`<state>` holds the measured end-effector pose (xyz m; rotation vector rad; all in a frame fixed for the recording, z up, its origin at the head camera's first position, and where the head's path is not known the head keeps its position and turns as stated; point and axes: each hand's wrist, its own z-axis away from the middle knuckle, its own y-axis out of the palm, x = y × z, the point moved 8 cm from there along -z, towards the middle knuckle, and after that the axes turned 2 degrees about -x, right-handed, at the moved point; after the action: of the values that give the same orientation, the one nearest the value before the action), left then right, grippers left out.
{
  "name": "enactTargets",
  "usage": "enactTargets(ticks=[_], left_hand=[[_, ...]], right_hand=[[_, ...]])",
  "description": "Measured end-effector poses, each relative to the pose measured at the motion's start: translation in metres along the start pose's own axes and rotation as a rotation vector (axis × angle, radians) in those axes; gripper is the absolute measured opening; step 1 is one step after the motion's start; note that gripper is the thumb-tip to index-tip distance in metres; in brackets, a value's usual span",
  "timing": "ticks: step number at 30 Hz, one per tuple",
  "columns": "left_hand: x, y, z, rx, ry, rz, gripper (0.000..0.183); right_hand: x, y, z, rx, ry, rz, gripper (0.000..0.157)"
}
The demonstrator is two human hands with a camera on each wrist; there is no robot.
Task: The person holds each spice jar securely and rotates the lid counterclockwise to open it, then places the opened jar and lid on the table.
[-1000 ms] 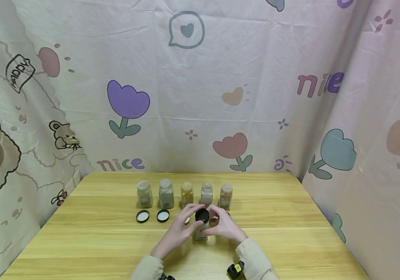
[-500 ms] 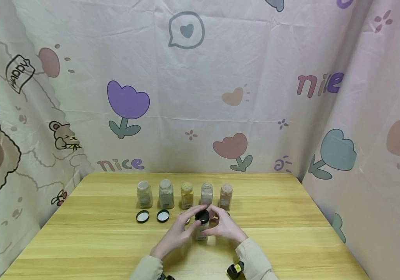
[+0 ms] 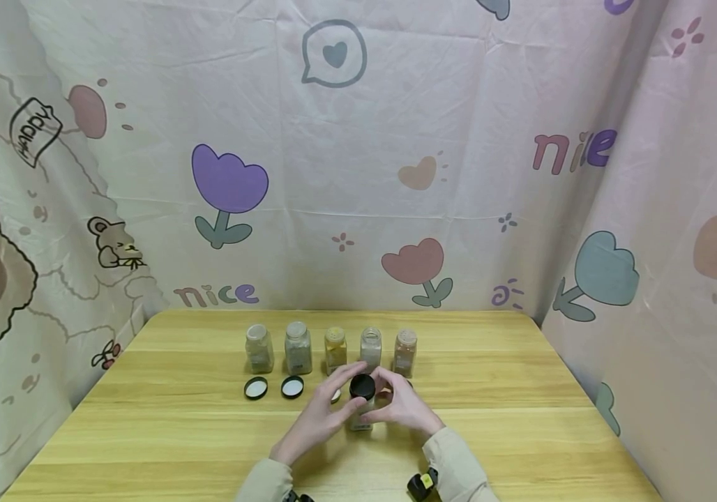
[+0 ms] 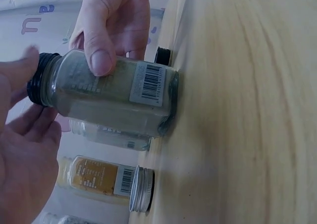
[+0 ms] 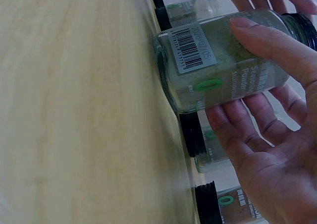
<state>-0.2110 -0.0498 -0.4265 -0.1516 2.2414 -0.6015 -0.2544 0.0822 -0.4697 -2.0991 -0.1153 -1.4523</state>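
A square glass spice jar point(image 5: 223, 65) of greenish-grey seasoning powder stands upright at the front of the table, its barcode label low on the side. My right hand point(image 3: 404, 406) grips the jar's body, thumb on the near face and fingers behind. A black lid point(image 3: 362, 387) sits on the jar's neck. My left hand point(image 3: 326, 407) is around the lid, its thumb at the near edge and the index finger reaching past the far side. In the left wrist view the other left fingers point(image 4: 42, 127) spread beside the lid.
Behind the hands stands a row of lidless jars, among them a yellow-filled jar point(image 3: 336, 348) and a reddish-brown jar point(image 3: 405, 354). Black-rimmed lids point(image 3: 255, 388) lie before them, some partly hidden by the hands. A printed curtain point(image 3: 333, 174) hangs behind the wooden table point(image 3: 509, 418).
My left fingers closed in over the lid half a second ago and now sit slightly wider around it. The right hand and the jar stay in place.
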Motion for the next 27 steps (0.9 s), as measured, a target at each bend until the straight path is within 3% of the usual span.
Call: enactTargets(ticks=[8,20,27], left_hand=[[-0.0001,0.0010,-0.0001,0.044,0.007,0.014,0.043],[0.0031,-0.0007,-0.0006,-0.095,-0.008,-0.029,0.047],[0.0007,0.0001,0.0000,-0.020,0.006,0.012,0.048]], right_hand=[[0.0009,0.0002,0.0001,0.003,-0.004,-0.019,0.044],[0.0027,0.0005,0.0009,0.002,0.015,-0.025,0.045],[0.0013,0.0006,0.0007,0.008,0.005,-0.014,0.044]])
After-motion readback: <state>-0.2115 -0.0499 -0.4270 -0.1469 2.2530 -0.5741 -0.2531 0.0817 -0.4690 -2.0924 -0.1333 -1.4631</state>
